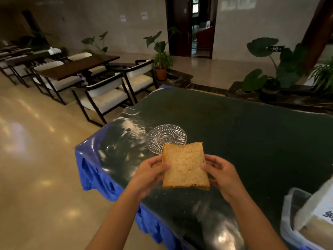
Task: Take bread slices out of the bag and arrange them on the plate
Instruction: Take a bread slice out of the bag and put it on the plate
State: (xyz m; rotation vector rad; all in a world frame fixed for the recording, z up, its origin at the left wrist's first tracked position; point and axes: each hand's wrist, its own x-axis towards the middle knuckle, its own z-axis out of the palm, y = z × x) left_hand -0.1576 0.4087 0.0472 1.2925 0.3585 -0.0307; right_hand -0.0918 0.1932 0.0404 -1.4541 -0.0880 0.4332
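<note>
A brown bread slice (184, 166) is held flat above the table, gripped on both sides. My left hand (151, 173) pinches its left edge and my right hand (222, 175) pinches its right edge. Just beyond the slice, a clear cut-glass plate (166, 137) rests on the dark table with nothing on it; the slice's far edge overlaps its near rim in view. The bread bag (295, 222), clear plastic with a white printed label, lies at the lower right corner, partly cut off.
The table (252, 141) has a dark glossy top over a blue cloth skirt; its left edge runs close to my left arm. Chairs (106, 98) and wooden tables stand to the left on the tiled floor. Potted plants (270, 73) line the far side.
</note>
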